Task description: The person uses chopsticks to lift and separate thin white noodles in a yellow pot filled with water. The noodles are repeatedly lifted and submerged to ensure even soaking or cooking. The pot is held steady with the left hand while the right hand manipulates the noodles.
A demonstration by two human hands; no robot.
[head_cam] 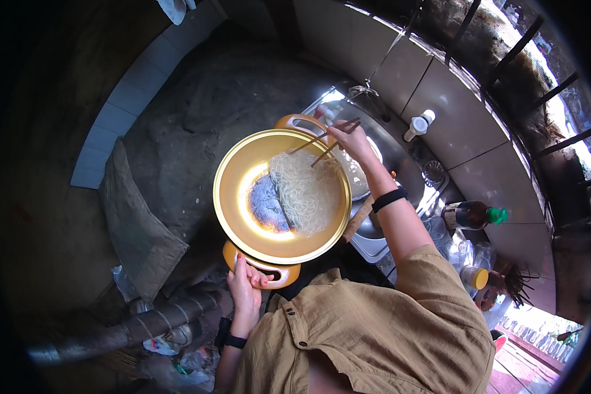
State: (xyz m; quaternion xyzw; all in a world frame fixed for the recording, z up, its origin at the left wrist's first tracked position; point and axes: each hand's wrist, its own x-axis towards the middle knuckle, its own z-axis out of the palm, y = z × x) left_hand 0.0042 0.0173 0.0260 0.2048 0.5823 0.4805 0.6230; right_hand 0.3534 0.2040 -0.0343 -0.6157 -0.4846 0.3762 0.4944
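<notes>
My left hand (247, 281) grips the near handle of a yellow two-handled pot (218, 197), which is tilted so that its inside faces me. Pale noodles (305, 194) lie in the right half of the pot, beside a patch of dark, shiny bottom. In my right hand (352, 141) is a pair of wooden chopsticks (320, 140), held apart, with their tips at the upper edge of the noodles. The pot's far handle (300, 121) is close to my right fingers. Behind my right wrist, partly hidden, a round vessel (354, 172) with pale contents stands by the sink.
A metal sink (409, 172) with a strainer (433, 172) runs along the tiled wall at right. Nearby are a dark bottle with a green cap (468, 215) and a yellow-lidded jar (474, 278). A metal pipe (143, 329) and plastic bags (182, 364) lie at lower left.
</notes>
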